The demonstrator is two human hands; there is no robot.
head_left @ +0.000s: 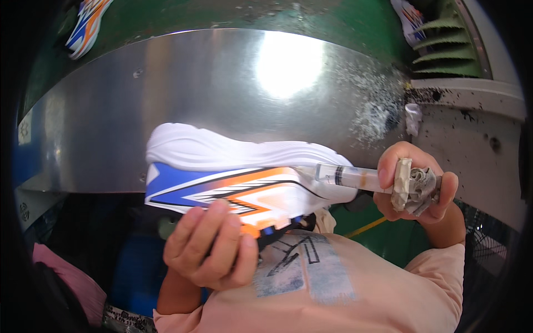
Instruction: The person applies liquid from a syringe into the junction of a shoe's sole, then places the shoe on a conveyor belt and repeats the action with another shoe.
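A sneaker lies on its side in the air before me, its thick white sole facing away and its blue, orange and white upper toward me. My left hand grips it by the upper, near the laces. A clear syringe with a dark plunger seal is held in my right hand, fingers wrapped about its rear end. Pale tape and crumpled grey wrapping cover that end. The syringe's tip rests at or close to the seam between sole and upper, near the toe; contact is hard to tell.
A shiny metal worktop stretches beyond the shoe, with white residue on its right. Past it, a green surface carries another sneaker at far left. One more shoe sits by green slatted flaps at far right.
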